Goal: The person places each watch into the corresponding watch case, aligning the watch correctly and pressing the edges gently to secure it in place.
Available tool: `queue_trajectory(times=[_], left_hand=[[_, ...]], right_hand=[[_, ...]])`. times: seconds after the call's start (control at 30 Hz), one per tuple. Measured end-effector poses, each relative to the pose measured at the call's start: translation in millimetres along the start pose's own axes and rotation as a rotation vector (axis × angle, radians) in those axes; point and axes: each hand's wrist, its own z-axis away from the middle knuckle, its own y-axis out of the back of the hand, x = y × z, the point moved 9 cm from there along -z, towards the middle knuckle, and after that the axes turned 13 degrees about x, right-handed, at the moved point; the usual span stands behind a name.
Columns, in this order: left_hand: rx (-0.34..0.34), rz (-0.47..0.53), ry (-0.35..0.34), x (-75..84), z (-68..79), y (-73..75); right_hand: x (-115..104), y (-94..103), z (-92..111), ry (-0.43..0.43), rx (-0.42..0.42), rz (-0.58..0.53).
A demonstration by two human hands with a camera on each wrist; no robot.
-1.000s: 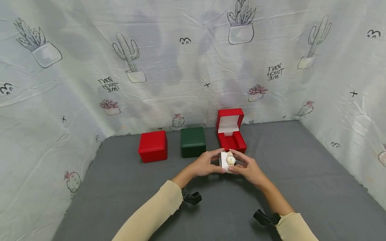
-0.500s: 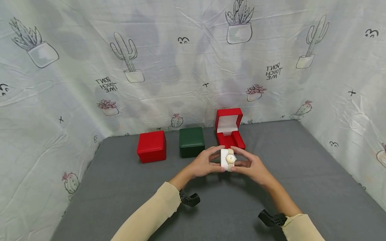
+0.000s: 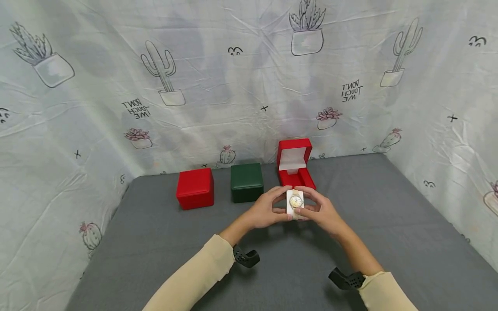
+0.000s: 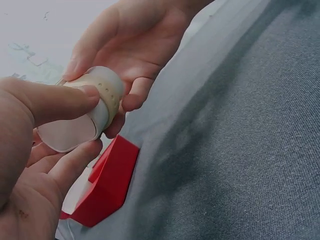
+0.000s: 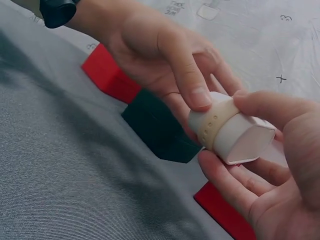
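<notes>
A watch with a pale round dial and cream strap is wrapped round a white cushion. Both hands hold the cushion above the table, in front of the open red box. My left hand grips its left end between thumb and fingers. From the other side, my right hand pinches the cushion, its thumb on the strap just below the dial. In the right wrist view, the strap's row of holes faces the camera, and the dial is hidden there.
Left of the open box, a closed green box and a closed red box stand along the back of the grey table. A printed cloth hangs behind them.
The watch has shifted left along the cushion, with its dial nearer the middle. My right thumb has moved up onto the strap. Both hands have risen slightly in the view.
</notes>
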Motion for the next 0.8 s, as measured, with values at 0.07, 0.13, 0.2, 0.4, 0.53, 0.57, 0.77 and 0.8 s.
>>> queue_trajectory(times=[0.07, 0.13, 0.2, 0.4, 0.53, 0.57, 0.77, 0.8], left_hand=[[0.012, -0.018, -0.028, 2.6, 0.4, 0.8], [0.019, -0.036, -0.057, 5.5, 1.1, 1.1], [0.021, -0.057, -0.081, 8.0, 1.6, 1.2], [0.019, -0.125, -0.076, 5.1, 1.6, -0.3], [0.027, -0.181, -0.087, 2.5, -2.0, -1.2], [0.031, -0.201, -0.098, 2.9, -3.3, -1.3], [0.071, -0.313, -0.153, 7.5, -16.4, -3.1], [0.08, -0.338, -0.159, 8.3, -19.2, -3.2]], right_hand=[[0.0, -0.3, -0.2, 0.002, 0.008, -0.005], [0.2, -0.6, -0.2, 0.001, 0.013, -0.018], [0.9, -0.6, 0.0, -0.004, 0.014, -0.037], [7.8, -0.6, 1.0, -0.028, -0.008, -0.065], [11.7, 0.9, 0.0, -0.034, -0.016, -0.052], [12.0, 1.9, -0.8, -0.032, -0.012, -0.046], [9.6, 10.5, -10.3, -0.037, 0.037, 0.017], [9.0, 12.2, -12.4, -0.038, 0.049, 0.032]])
